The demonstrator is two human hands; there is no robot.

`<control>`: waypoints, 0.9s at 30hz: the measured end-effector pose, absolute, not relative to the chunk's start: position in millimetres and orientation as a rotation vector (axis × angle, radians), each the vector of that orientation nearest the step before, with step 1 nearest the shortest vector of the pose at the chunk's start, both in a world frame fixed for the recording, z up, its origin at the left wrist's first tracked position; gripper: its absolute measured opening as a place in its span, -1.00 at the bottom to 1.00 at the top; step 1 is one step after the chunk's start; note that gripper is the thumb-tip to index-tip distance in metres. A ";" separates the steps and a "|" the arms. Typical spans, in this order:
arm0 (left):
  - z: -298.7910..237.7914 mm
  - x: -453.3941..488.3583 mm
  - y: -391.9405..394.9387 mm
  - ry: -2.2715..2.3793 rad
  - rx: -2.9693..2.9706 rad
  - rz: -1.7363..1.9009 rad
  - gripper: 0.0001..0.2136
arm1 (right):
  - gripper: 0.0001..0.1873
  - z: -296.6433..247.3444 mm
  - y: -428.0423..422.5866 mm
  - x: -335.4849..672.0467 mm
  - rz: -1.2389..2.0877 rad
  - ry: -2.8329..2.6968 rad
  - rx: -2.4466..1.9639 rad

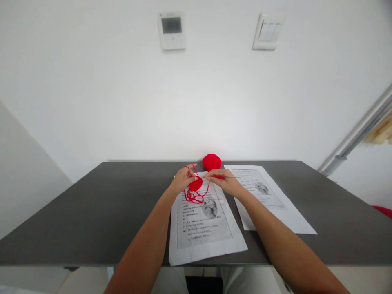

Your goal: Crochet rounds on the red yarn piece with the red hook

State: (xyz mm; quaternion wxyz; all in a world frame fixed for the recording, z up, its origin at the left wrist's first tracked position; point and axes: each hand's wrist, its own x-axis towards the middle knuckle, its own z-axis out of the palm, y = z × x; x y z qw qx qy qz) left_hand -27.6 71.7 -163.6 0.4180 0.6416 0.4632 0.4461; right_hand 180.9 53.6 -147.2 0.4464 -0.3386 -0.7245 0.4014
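Crochet piece (196, 184) pinched in left hand (183, 179), mid-stitch; right hand (225, 182) grips hook (221, 177); yarn ball (211, 162) at 12 o'clock. Next: precise loop pull.

Fuzzy red yarn (196, 192) by the left hand (182, 179), thin metal hook (228, 177) in the right hand (225, 182), matt paper sheet (203, 228) underneath, matt dark table (92, 204).

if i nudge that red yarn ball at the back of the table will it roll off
The yarn ball looks round, so it would likely roll a little. Being soft wound yarn, it probably stops quickly and seems light. It sits near the table's far edge, so a push backward could drop it.
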 end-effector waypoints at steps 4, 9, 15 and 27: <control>-165.1 -29.2 74.0 1.120 1.540 1.123 -0.47 | -0.86 -151.2 57.3 179.9 1.083 -1.683 -0.823; -163.9 -32.4 73.5 1.008 1.402 1.089 -0.44 | -0.77 -158.6 60.0 176.2 1.250 -1.498 -0.777; -157.1 -33.4 67.2 0.847 1.250 1.053 -0.39 | -0.72 -160.0 57.2 171.2 1.331 -1.352 -0.706; -151.1 -32.0 61.6 0.744 1.114 0.981 -0.45 | -0.81 -157.9 48.5 164.4 1.071 -1.531 -0.699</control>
